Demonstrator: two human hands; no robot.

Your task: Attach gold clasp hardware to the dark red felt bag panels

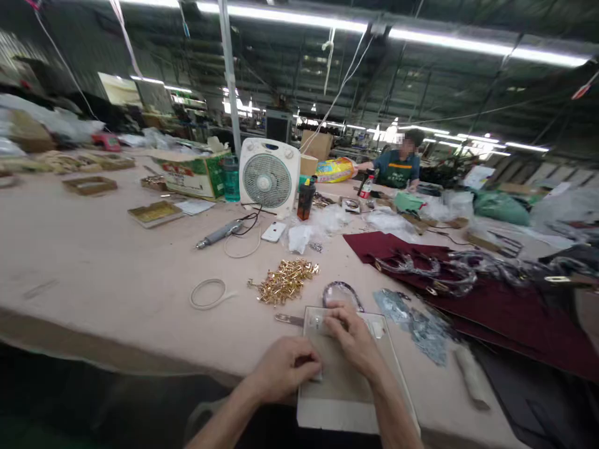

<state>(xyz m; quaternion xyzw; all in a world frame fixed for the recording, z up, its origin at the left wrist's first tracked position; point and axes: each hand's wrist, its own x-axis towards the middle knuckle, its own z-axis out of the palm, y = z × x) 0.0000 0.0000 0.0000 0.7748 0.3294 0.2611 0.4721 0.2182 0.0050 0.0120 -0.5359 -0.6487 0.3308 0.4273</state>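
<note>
A shallow, light-coloured box [334, 419] with a beige inside lies at the table's front edge. My left hand [285, 372] is closed in a pinch over its left side; a small pale bit shows by the fingertips, too small to name. Over the far part of the box, my right hand [350, 333] has its fingers bent down and drawn together, and what they hold, if anything, is hidden. A small clear piece [316, 321] lies beside those fingertips. From under the box's left corner sticks a narrow grey strip [287, 319]. Just beyond is a dark plastic-wrapped handle [344, 285].
Beyond the box lies a pile of gold metal fittings [286, 284], with a pale coil [206, 294] to its left. An electric screwdriver [219, 234], phone [274, 232] and fan [269, 174] stand farther back. Dark red pieces [496, 312] cover the right. A person [397, 165] works across the table.
</note>
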